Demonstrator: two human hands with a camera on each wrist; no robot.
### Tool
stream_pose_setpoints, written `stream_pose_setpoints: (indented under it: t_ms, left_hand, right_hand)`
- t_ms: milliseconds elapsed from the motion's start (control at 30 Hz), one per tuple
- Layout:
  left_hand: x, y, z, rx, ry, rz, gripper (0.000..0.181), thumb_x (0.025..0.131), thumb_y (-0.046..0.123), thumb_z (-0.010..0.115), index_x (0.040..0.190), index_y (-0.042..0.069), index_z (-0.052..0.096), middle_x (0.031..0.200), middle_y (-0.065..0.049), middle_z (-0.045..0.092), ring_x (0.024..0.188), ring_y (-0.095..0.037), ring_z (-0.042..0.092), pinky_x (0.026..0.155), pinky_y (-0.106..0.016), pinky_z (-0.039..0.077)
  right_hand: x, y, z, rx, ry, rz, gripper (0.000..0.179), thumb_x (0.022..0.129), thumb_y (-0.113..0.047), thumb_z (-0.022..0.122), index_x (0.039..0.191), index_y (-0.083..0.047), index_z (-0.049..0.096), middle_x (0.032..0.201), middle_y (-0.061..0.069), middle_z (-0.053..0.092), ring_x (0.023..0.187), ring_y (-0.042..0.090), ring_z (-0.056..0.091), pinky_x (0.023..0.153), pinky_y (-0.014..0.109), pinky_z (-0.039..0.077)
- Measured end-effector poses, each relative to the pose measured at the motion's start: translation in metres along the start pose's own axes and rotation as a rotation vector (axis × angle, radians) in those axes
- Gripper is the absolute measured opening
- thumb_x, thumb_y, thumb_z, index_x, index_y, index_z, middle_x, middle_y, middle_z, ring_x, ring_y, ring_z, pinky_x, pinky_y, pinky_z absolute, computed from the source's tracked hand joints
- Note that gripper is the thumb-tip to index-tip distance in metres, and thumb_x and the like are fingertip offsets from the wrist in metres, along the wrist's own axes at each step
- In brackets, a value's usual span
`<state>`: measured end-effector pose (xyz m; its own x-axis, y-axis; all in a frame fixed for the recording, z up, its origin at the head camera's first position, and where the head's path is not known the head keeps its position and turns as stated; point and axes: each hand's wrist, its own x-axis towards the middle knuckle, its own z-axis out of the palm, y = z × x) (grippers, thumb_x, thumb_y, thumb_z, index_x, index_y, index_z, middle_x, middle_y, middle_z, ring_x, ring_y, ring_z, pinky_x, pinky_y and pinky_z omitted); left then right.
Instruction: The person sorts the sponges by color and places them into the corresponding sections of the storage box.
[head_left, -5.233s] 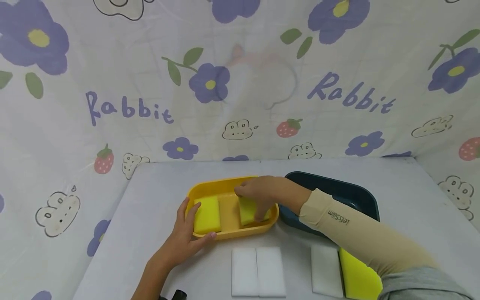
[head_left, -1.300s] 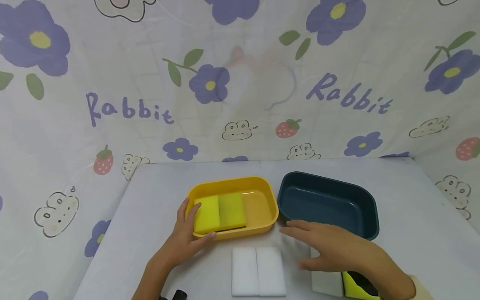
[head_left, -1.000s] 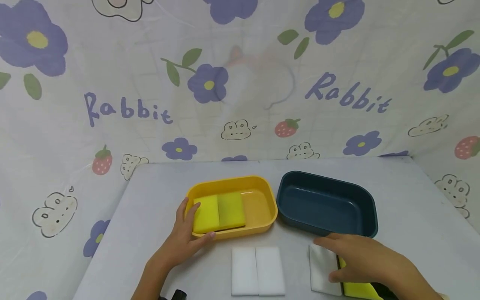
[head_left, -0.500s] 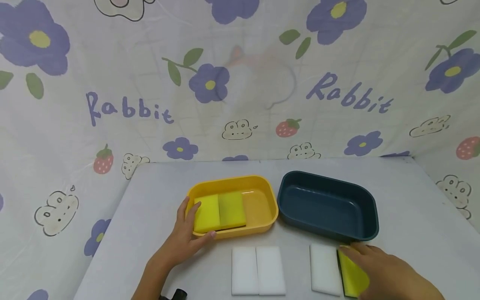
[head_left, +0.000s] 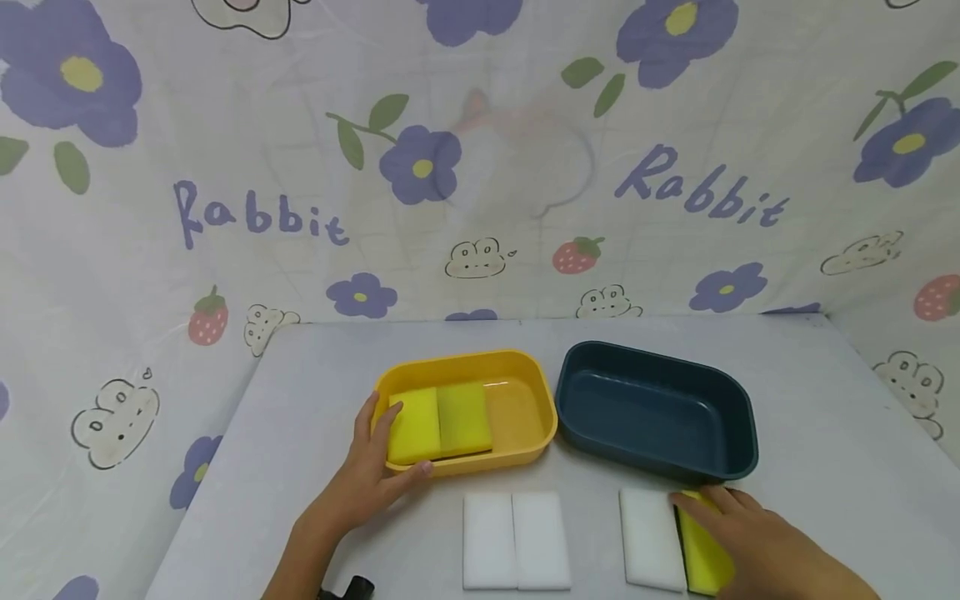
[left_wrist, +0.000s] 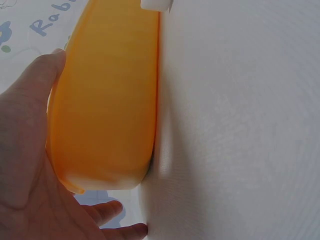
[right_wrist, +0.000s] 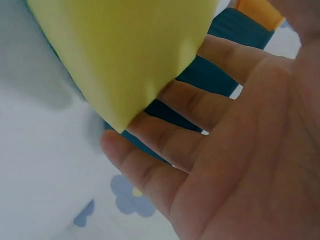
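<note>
My left hand (head_left: pixel 363 475) holds the left end of the yellow plastic tub (head_left: pixel 521 412), fingers over the rim and thumb at the near wall. Inside that tub lie a bright yellow sponge (head_left: pixel 414 429) and a duller yellow sponge (head_left: pixel 465 419), side by side. At the lower right, my right hand (head_left: pixel 772 546) grips another yellow sponge (head_left: pixel 705 557), with fingers at its far edge. In the right wrist view the fingertips reach behind the edge of this sponge (right_wrist: pixel 130 50), and the thumb is hidden. A white sponge (head_left: pixel 651 542) lies just left of it.
An empty dark teal tub (head_left: pixel 652 417) stands right of the yellow one, close beyond the gripped sponge. Two white sponges (head_left: pixel 489 542) lie side by side in front of the yellow tub. A patterned cloth (head_left: pixel 517 167) hangs behind the table.
My right hand has come out of the yellow tub, leaving the duller sponge beside the bright one, and moved right and nearer to the other yellow sponge. My left hand stays on the tub.
</note>
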<state>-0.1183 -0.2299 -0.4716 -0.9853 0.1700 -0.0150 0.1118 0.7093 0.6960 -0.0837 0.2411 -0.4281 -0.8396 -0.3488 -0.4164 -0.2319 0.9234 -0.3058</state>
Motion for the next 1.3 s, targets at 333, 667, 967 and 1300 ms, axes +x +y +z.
stream_pose_setpoints:
  t_ms: [333, 667, 967, 1300]
  left_hand:
    - [0.000, 0.001, 0.000, -0.008, 0.007, 0.012, 0.099, 0.087, 0.059, 0.070, 0.160, 0.018, 0.017, 0.165, -0.006, -0.015, 0.150, -0.038, 0.011, 0.113, -0.060, 0.026]
    - [-0.001, 0.001, -0.001, 0.003, -0.004, -0.005, 0.100, 0.087, 0.063, 0.067, 0.159, 0.017, 0.016, 0.165, -0.005, -0.016, 0.150, -0.038, 0.009, 0.114, -0.059, 0.024]
    - [0.000, 0.002, 0.002, -0.009, 0.004, 0.010, 0.100, 0.087, 0.063, 0.068, 0.160, 0.017, 0.017, 0.165, -0.007, -0.015, 0.150, -0.039, 0.010, 0.113, -0.061, 0.025]
    - [0.000, 0.003, 0.000, -0.001, -0.004, -0.003, 0.101, 0.086, 0.065, 0.066, 0.159, 0.017, 0.016, 0.165, -0.005, -0.017, 0.150, -0.039, 0.009, 0.114, -0.060, 0.023]
  right_hand:
    - [-0.009, -0.005, -0.014, 0.044, -0.042, 0.099, 0.120, 0.042, -0.062, 0.094, 0.146, -0.022, 0.050, 0.144, 0.016, 0.048, 0.106, 0.030, 0.053, 0.084, 0.059, 0.054]
    - [-0.014, -0.012, -0.049, 0.075, -0.084, -0.088, 0.100, 0.057, -0.040, 0.097, 0.144, -0.019, 0.051, 0.136, 0.007, 0.052, 0.103, 0.025, 0.051, 0.088, 0.061, 0.052]
    - [-0.010, -0.044, -0.084, 0.020, -0.119, -0.168, 0.095, 0.062, -0.043, 0.095, 0.144, -0.029, 0.051, 0.135, -0.001, 0.052, 0.107, 0.022, 0.050, 0.091, 0.060, 0.051]
    - [0.002, -0.074, -0.119, -0.141, -0.057, -0.288, 0.097, 0.063, -0.048, 0.094, 0.146, -0.029, 0.048, 0.136, -0.002, 0.053, 0.109, 0.021, 0.051, 0.091, 0.055, 0.053]
